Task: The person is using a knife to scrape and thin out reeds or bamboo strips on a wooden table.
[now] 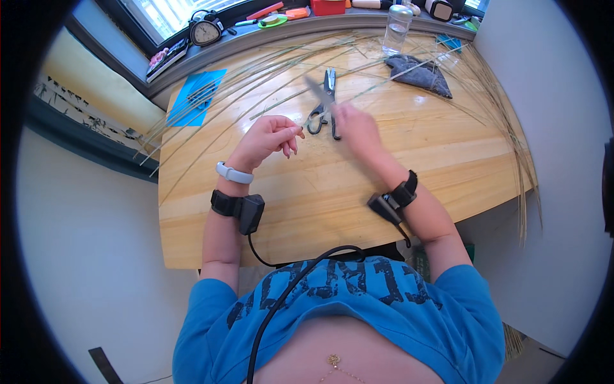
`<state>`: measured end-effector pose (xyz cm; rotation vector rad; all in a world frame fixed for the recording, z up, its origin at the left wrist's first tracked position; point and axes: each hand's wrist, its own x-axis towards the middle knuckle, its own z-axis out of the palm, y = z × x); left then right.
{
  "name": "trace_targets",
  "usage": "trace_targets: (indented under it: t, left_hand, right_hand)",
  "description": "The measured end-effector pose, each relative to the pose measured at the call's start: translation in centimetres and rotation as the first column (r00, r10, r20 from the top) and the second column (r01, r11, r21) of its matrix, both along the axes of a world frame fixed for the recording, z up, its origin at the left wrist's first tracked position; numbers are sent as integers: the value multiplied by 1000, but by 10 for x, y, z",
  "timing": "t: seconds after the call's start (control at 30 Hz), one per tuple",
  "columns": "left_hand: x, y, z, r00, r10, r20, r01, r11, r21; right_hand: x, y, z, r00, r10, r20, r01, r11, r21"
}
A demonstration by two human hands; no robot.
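Over the middle of the wooden table, my right hand is closed around a knife. Its grey blade sticks out toward the upper left, smeared by motion, and most of the handle is hidden in my fist. To the left, my left hand has its fingers curled with thumb and forefinger pinched together; whatever lies between them is too small to make out. Between and just beyond both hands lies a pair of black-handled scissors, blades pointing away from me. The knife blade overlaps it in view.
Long thin plant strips spread across the far side and hang over the right edge. A blue sheet lies far left. At the far right are a dark bag and a clear jar. A black cable crosses my shirt.
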<state>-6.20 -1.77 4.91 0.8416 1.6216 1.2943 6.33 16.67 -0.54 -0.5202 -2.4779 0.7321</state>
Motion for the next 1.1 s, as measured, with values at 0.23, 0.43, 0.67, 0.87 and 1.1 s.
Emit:
trace_targets:
  t: [0.23,0.43,0.67,0.87,1.1]
  left_hand:
    - [1,4,-8,1000,3,28,-3,1000,-7]
    - [-2,-1,0,1000,4,18,-4,1000,3]
    - [0,3,1,999,-13,29,13,1000,6]
    - [-6,-5,1,999,-51,8,52,998,-37]
    - [-11,-20,31,999,-40,-33,41,999,8]
  right_hand:
    - [6,-34,15,998,37,47,-35,998,-50]
    - [8,19,3,996,-90,-7,91,995,45]
    - [3,-28,-4,994,105,13,-106,993,52]
    - [3,-9,1,999,53,1,-53,996,-76]
    - [11,61,4,930,-249,-270,-137,445,-885]
